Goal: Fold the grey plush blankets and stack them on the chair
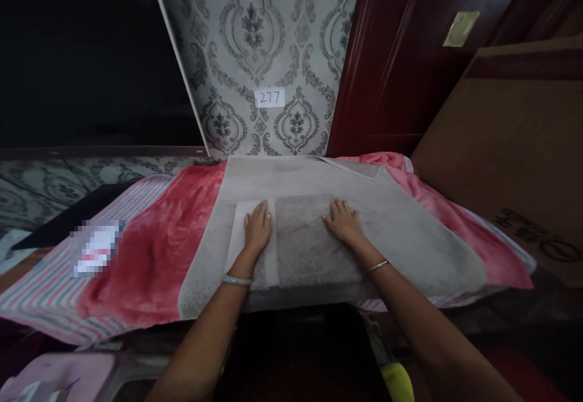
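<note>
A large light-grey cloth [410, 250] lies spread out. In its middle is a fuzzy darker-grey rectangle of cloth [305, 238], with a paler strip [237, 226] along its left side; whether these are one folded piece or separate layers I cannot tell. My left hand [257, 226] rests palm down on the paler strip, fingers stretched forward. Lying flat at the rectangle's far right corner is my right hand [342, 218], its fingers spread. Neither hand grips anything.
A red-pink blanket [173, 226] and a striped cloth [59, 292] lie underneath. Behind stand a patterned wall with a "277" label [270, 97], a dark screen [86, 56] at left and a red door [392, 56]. A cardboard box [514, 147] leans at right.
</note>
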Tool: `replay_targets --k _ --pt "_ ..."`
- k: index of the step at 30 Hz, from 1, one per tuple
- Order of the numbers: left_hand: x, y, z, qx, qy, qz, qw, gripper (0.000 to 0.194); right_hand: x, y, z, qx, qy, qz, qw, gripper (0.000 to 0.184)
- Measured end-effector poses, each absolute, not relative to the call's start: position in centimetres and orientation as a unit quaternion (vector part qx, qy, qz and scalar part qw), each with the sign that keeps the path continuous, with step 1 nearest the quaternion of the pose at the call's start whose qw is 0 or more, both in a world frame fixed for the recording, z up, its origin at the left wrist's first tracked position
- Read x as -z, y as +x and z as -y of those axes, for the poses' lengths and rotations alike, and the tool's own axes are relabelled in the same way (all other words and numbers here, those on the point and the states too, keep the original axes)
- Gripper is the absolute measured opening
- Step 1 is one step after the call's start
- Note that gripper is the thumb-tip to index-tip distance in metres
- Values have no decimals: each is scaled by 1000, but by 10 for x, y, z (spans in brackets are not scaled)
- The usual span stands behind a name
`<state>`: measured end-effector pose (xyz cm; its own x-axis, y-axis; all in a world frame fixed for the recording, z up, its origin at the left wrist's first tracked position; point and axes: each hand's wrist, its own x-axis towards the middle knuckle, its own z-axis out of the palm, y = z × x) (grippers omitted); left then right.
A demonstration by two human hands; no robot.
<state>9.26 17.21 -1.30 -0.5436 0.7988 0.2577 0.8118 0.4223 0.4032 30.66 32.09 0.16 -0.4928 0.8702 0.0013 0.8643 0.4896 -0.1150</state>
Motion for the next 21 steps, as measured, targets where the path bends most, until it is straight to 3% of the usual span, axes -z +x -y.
replay_targets --k 5,10,21 --pt "13 91 -172 268 -474 839 11 65 -25 235 -298 -46 -344 933 92 63" --pt "9 95 -169 173 -508 844 15 68 -5 188 -279 -84 -252 961 83 60" --pt "10 100 -172 91 -519 849 35 64 13 260 -351 -81 -444 891 53 70"
